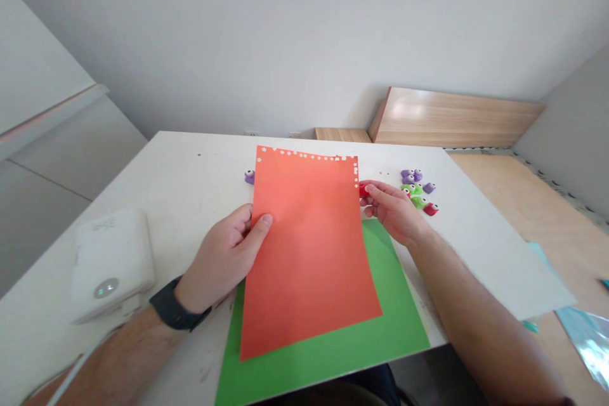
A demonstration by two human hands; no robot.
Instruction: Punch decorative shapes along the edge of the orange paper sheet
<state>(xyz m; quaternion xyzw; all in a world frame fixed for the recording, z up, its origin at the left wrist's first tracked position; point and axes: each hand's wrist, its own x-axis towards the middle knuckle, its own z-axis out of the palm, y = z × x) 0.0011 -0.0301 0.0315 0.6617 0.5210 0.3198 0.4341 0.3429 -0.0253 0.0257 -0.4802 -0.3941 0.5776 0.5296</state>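
An orange sheet of paper (309, 241) is held up above the table, with small punched shapes along its top edge and upper right edge. My left hand (233, 241) grips its left side, the thumb on the front and the fingers behind. At the sheet's upper right edge, my right hand (390, 206) is closed around a small red craft punch (364, 189), its thumb on top. The punch meets the paper just below the lowest cut-out on that side; the fingers partly cover it. Beneath the orange sheet lies a larger green sheet or board (394, 292).
Several purple, green and red craft punches (419, 189) cluster right of my right hand. Another purple punch (249, 176) is partly behind the orange sheet. A white device (111, 260) with a cable stands at left on the white table (190, 184). Wooden panels (451, 117) stand behind.
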